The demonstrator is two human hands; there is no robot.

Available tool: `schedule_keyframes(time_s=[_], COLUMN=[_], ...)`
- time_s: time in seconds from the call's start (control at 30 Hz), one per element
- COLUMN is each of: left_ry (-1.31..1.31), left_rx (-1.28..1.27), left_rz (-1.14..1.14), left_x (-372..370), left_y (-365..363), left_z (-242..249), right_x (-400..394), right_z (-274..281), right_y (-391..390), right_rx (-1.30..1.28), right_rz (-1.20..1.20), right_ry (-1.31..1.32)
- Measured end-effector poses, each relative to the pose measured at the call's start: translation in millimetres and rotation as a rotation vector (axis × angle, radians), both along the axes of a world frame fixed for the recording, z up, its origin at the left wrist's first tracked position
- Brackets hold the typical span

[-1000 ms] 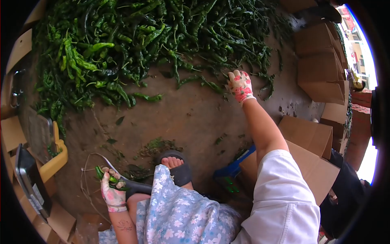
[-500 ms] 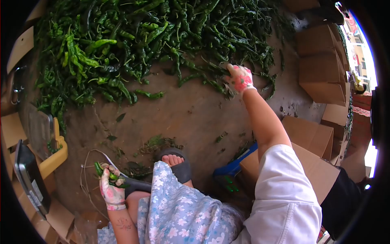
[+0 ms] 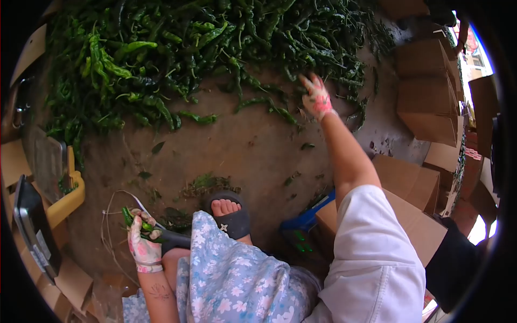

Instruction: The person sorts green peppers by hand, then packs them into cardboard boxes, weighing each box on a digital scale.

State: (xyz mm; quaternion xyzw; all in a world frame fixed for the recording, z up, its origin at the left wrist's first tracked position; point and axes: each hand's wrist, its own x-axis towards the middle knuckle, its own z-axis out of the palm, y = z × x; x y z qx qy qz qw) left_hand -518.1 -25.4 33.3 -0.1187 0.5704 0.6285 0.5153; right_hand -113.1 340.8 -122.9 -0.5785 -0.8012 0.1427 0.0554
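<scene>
A large heap of green peppers [image 3: 215, 43] lies on the brown floor. My right hand [image 3: 318, 98], in a pink-and-white patterned glove, reaches over the heap's lower right edge with its fingers apart and nothing visible in it. A few loose peppers lie to its left. Near my knee at the lower left, my left hand [image 3: 144, 245], in a matching glove, is closed around several green peppers [image 3: 145, 229]. Its palm is partly hidden by the peppers.
Cardboard boxes [image 3: 425, 97] stand along the right. A blue object [image 3: 304, 220] lies beside a nearer box. A black-framed device [image 3: 37, 226] and a yellow-handled container [image 3: 67, 199] are at left. White cord and leaf scraps [image 3: 207, 185] lie near my sandalled foot [image 3: 226, 210].
My right hand's fingers have spread and reach slightly farther up toward the heap. My left hand, still holding peppers, appears slightly farther left and higher. The view has shifted a little.
</scene>
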Motion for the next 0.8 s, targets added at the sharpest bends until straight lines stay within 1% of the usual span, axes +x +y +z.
schedule_keyframes(time_s=[0.03, 0.07, 0.1, 0.13, 0.17, 0.2, 0.23, 0.27, 0.33, 0.37, 0.43, 0.47, 0.5, 0.53, 0.6, 0.67, 0.7, 0.73, 0.8], left_ry=[-0.046, -0.052, -0.058, -0.065, -0.069, -0.042, -0.053, -0.059, -0.054, -0.055, -0.053, -0.045, -0.025, -0.004, -0.056, -0.041, -0.020, -0.003, 0.050], left_rx=[0.049, 0.050, 0.053, 0.048, 0.065, 0.028, 0.050, 0.082, 0.105, 0.129, 0.200, 0.246, 0.274, 0.302, 0.362, 0.404, 0.394, 0.387, 0.339], left_rz=[0.020, 0.027, 0.036, 0.046, 0.042, 0.059, 0.069, 0.074, 0.095, 0.116, 0.134, 0.145, 0.150, 0.165, 0.232, 0.244, 0.278, 0.304, 0.383], left_x=[-3.3, -3.2, -3.5, -3.0, -1.4, -0.1, 1.9, 2.4, 4.5, 6.4, 6.8, 5.5, 4.1, 1.5, -8.5, -20.8, -25.0, -31.0, -45.5], left_y=[-2.2, -3.4, -2.9, -4.6, -4.9, -7.2, -9.3, -9.6, -11.1, -12.7, -21.1, -25.2, -25.8, -27.9, -33.8, -43.1, -49.9, -57.1, -80.8], left_z=[-0.1, -0.3, -1.8, -2.0, -1.4, -1.5, 0.1, 2.5, 16.0, 24.8, 39.0, 41.9, 45.3, 47.1, 43.5, 43.0, 46.8, 53.1, 56.1], right_x=[-4.4, 0.2, -0.7, 0.7, 12.7, 24.0, 24.7, 21.3, -9.5, -28.8, -67.0, -85.1, -104.0, -121.8, -148.7, -164.9, -173.6, -191.8, -234.4], right_z=[9.3, 7.1, 21.7, 32.1, 28.9, 20.8, 12.3, 2.2, -8.9, -8.1, -4.1, -6.7, 2.7, 12.7, 25.9, 22.4, 23.0, 37.4, 64.5], right_y=[-28.3, -56.1, -80.6, -93.5, -100.9, -110.3, -122.8, -135.7, -164.1, -179.9, -220.4, -243.0, -261.3, -278.3, -284.6, -276.7, -274.9, -277.9, -282.2], right_rx=[0.002, -0.041, -0.013, -0.050, -0.030, -0.015, 0.033, 0.027, 0.121, -0.008, -0.049, -0.065, -0.083, -0.192, -0.453, -0.352, -0.360, -0.420, -0.549], right_rz=[0.043, 0.072, 0.171, 0.243, 0.183, 0.127, -0.172, -0.164, -0.421, -0.502, -0.513, -0.471, -0.337, -0.214, 0.094, 0.167, 0.088, 0.036, 0.111], right_ry=[-0.080, -0.075, -0.069, 0.019, 0.050, 0.083, 0.084, 0.087, -0.046, 0.005, 0.079, 0.133, 0.069, 0.118, 0.208, 0.338, 0.333, 0.102, -0.221])
